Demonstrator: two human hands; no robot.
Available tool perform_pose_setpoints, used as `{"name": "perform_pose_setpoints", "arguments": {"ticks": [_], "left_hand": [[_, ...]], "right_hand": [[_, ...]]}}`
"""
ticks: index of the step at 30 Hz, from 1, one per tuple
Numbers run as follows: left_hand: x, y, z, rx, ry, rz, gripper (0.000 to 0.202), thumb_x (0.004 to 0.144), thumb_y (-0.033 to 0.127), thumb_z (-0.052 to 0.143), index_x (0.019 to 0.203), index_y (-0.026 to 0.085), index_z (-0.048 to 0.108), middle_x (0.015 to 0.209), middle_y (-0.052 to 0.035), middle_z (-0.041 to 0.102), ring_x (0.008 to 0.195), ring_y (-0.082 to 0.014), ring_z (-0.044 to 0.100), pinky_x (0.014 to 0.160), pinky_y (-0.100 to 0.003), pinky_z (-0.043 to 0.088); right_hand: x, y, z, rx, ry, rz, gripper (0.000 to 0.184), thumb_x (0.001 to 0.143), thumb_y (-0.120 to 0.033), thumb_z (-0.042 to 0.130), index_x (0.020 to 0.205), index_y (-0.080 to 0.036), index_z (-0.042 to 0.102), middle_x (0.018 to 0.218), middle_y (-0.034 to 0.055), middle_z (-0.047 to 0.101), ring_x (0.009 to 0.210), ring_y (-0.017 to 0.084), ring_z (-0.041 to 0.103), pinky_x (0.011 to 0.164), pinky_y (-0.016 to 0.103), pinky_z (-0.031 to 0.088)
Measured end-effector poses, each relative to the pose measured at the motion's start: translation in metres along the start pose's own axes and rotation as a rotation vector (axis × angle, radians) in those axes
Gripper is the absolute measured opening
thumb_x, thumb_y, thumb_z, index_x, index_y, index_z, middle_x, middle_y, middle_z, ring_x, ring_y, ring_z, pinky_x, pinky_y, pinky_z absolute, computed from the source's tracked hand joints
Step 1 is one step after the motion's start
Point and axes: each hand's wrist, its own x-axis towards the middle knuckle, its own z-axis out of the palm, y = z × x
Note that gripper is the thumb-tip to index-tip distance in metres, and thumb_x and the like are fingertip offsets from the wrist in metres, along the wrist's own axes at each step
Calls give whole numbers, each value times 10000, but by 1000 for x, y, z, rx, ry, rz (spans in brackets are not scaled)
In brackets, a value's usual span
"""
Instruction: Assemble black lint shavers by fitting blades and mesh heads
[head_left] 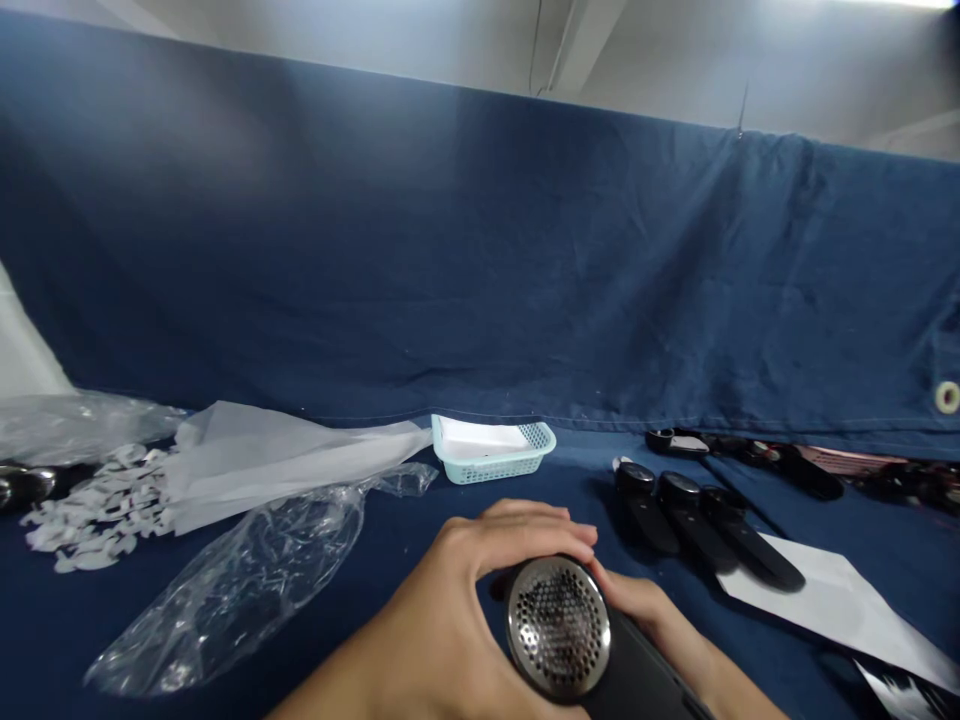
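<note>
A black fabric shaver [637, 670] with a round, perforated metal head [559, 628] is held up low in the middle of the head view, its head facing me. My left hand [457, 610] is closed around the head end, fingers over the top. My right hand [660, 615] grips it from behind on the right, fingertips close to those of the left; part of that hand is hidden behind the shaver. To the right, several similar black shavers [697, 525] lie side by side on the blue cloth, the nearest overlapping a white sheet [847, 600].
A pale blue plastic basket [495, 468] with white paper inside stands ahead. Leftward lie clear plastic bags [240, 590], a translucent white sheet [277, 455] and a pile of small white parts [105, 510]. Dark parts and a pink basket [847, 460] line the far right. A blue curtain [480, 250] hangs behind.
</note>
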Motion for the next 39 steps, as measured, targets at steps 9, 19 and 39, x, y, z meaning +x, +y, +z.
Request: {"name": "perform_pose_setpoints", "arguments": {"ticks": [9, 19, 39], "left_hand": [[0, 3, -8, -98, -228, 87, 571, 567, 286, 803, 1124, 253, 683, 1199, -18, 685, 1084, -260, 624, 1059, -430, 391], [-24, -22, -7, -303, -73, -459, 791, 715, 314, 762, 1402, 282, 371, 1193, -109, 615, 556, -121, 633, 516, -283, 536], [-124, -103, 14, 244, 63, -479, 677, 878, 391, 597, 1469, 314, 278, 1303, -76, 572, 1128, -256, 546, 1033, -469, 387]], "right_hand": [[-9, 13, 21, 91, 45, -30, 638, 674, -503, 802, 1220, -213, 646, 1433, 58, 485, 1430, 313, 216, 1180, 423, 162], [11, 41, 48, 529, 174, 335, 695, 844, -719, 452, 932, -80, 711, 726, 89, 731, 576, 196, 715, 497, 215, 492], [-11, 93, 38, 28, 293, 14, 618, 785, -225, 677, 1360, -306, 466, 1365, 55, 545, 1215, 272, 501, 1029, 415, 295]]}}
